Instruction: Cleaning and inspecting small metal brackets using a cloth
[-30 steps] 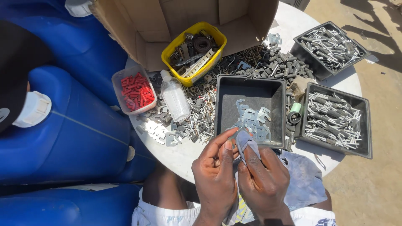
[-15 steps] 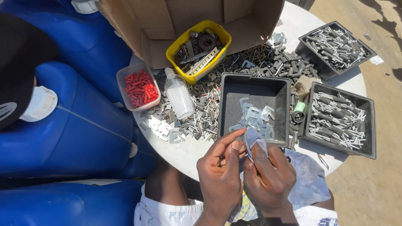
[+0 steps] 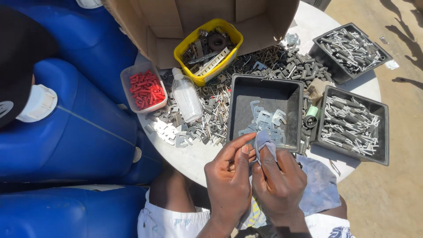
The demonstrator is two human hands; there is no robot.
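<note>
My right hand [image 3: 277,180] pinches a small blue-grey cloth [image 3: 265,140] over something I cannot make out, just at the near rim of a dark square tray [image 3: 243,102]. My left hand [image 3: 229,178] presses against it from the left, fingers pointing up at the same cloth. Several flat silver metal clips [image 3: 265,121] lie in that tray, right beyond my fingertips. More cloth [image 3: 318,185] drapes over my lap to the right.
On the round white table [image 3: 200,154]: a yellow tub of dark parts [image 3: 209,46], a tub of red plugs [image 3: 144,88], a clear bottle [image 3: 186,97], loose metal hardware [image 3: 207,125], two dark trays of silver pins [image 3: 350,121] [image 3: 350,46], a cardboard box [image 3: 176,20]. Blue jerrycans [image 3: 66,132] crowd the left.
Both hands stay together at the tray's near rim, the cloth shifting a little between the fingers. The view has drifted slightly.
</note>
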